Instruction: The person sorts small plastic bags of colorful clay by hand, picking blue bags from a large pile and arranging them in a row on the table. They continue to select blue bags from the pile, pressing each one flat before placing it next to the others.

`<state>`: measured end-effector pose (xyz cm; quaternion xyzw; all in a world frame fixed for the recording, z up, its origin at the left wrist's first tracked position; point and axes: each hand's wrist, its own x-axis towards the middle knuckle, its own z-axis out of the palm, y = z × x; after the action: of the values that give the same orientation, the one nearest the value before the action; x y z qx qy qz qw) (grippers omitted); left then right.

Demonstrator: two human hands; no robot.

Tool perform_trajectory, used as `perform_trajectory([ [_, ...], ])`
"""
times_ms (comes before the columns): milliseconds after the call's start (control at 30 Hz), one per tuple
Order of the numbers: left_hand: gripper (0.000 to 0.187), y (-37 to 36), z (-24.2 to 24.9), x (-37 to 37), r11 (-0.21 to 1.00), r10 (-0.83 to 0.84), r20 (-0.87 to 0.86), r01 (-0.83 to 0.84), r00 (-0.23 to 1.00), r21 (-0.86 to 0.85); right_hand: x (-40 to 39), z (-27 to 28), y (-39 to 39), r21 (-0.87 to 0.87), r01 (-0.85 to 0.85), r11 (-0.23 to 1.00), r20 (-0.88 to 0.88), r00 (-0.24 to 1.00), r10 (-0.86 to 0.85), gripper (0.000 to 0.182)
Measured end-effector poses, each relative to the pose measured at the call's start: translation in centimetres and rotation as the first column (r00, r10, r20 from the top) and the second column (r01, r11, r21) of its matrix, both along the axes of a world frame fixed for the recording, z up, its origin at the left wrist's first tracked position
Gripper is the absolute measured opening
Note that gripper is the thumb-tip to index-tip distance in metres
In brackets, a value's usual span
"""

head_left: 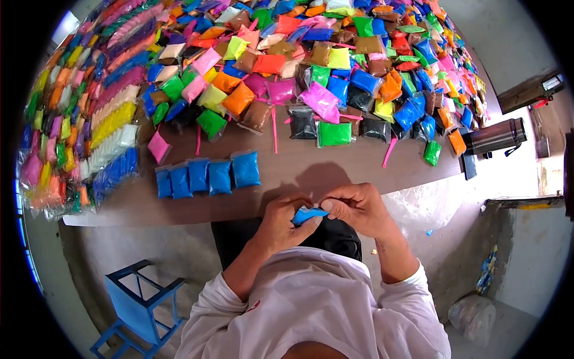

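Note:
Just in front of the table's near edge, a small blue packet is between my two hands. My left hand is closed around its body and hides part of it. The thumb and fingers of my right hand pinch together at the packet's upper right edge; the exact grip point is partly covered. On the brown table, ahead and to the left of my hands, several similar blue packets lie side by side in a row.
A large heap of colourful packets covers the far part of the table, with pink plastic sticks among them. Bundled packets lie at left. A steel flask lies at the right edge. A blue stool stands on the floor.

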<state>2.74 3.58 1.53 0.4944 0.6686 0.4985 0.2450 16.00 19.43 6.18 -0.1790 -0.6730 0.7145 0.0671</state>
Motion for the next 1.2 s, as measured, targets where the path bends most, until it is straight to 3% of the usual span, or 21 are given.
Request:
perform_trajectory([
  [67,0.017,0.3,-0.1,0.2,1.0,0.001,-0.038,-0.001,0.999,-0.005,0.3,0.1,0.9,0.038,0.001,0.999,0.018,1.0,-0.001,0.018],
  [133,0.02,0.0,-0.3,0.2,0.999,0.02,0.042,-0.021,0.999,0.024,0.7,-0.3,2.0,0.341,0.186,0.922,-0.034,0.982,-0.186,0.015],
  [167,0.021,0.1,-0.3,0.1,1.0,0.003,0.085,-0.005,0.996,0.025,0.8,-0.2,2.9,0.347,0.194,0.917,-0.031,0.98,-0.196,0.015],
  [233,0.022,0.2,-0.5,0.1,0.999,-0.006,0.087,0.003,0.996,0.036,1.2,0.2,5.9,0.762,0.388,0.519,-0.135,0.879,-0.458,0.02],
  [267,0.023,0.2,-0.6,0.0,0.999,-0.005,0.086,0.001,0.996,0.04,1.6,0.2,7.3,0.763,0.391,0.515,-0.137,0.876,-0.462,0.02],
  [333,0.024,0.2,-0.3,0.0,0.999,-0.012,0.093,0.009,0.996,0.032,2.8,-0.6,9.6,0.947,0.147,0.285,0.003,0.885,-0.466,0.036],
  [367,0.026,0.2,-0.2,0.0,1.0,-0.015,0.102,0.013,0.995,0.02,3.1,-1.3,9.8,0.947,0.147,0.285,0.003,0.885,-0.466,0.036],
  [433,0.025,0.3,0.0,-0.1,1.0,-0.014,0.091,0.012,0.996,0.023,3.7,-2.6,9.5,0.984,0.059,0.167,0.006,0.931,-0.366,0.046],
  [600,0.025,0.3,0.1,0.0,0.999,-0.001,0.092,-0.003,0.996,0.044,5.4,-3.4,6.5,0.987,0.036,0.154,0.027,0.921,-0.388,0.053],
  [800,0.026,0.3,0.1,-0.1,0.999,-0.022,0.104,0.019,0.994,0.032,6.7,-1.9,4.3,0.939,0.017,0.342,0.087,0.954,-0.287,0.064],
  [1000,0.025,0.1,-0.2,-0.1,0.997,-0.032,0.143,0.022,0.989,0.069,8.0,-3.6,6.4,0.981,-0.055,0.187,0.1,0.965,-0.241,0.063],
  [1067,0.026,0.1,-0.5,-0.3,0.996,-0.07,0.131,0.063,0.989,0.057,8.7,-4.0,6.5,0.991,-0.05,0.126,0.07,0.985,-0.159,0.054],
  [1100,0.026,0.1,-0.4,-0.3,0.997,-0.061,0.131,0.054,0.989,0.054,8.4,-3.3,6.1,0.993,0.012,0.114,-0.001,0.996,-0.09,0.041],
  [1133,0.027,0.0,-0.4,-0.3,0.998,-0.062,0.125,0.058,0.99,0.037,8.2,-3.5,5.5,0.993,0.009,0.12,0.001,0.996,-0.087,0.041],
  [1200,0.027,0.2,-0.4,-0.4,0.998,-0.064,0.117,0.061,0.991,0.025,8.2,-3.8,4.4,0.888,0.214,0.407,-0.161,0.974,-0.163,0.024],
])
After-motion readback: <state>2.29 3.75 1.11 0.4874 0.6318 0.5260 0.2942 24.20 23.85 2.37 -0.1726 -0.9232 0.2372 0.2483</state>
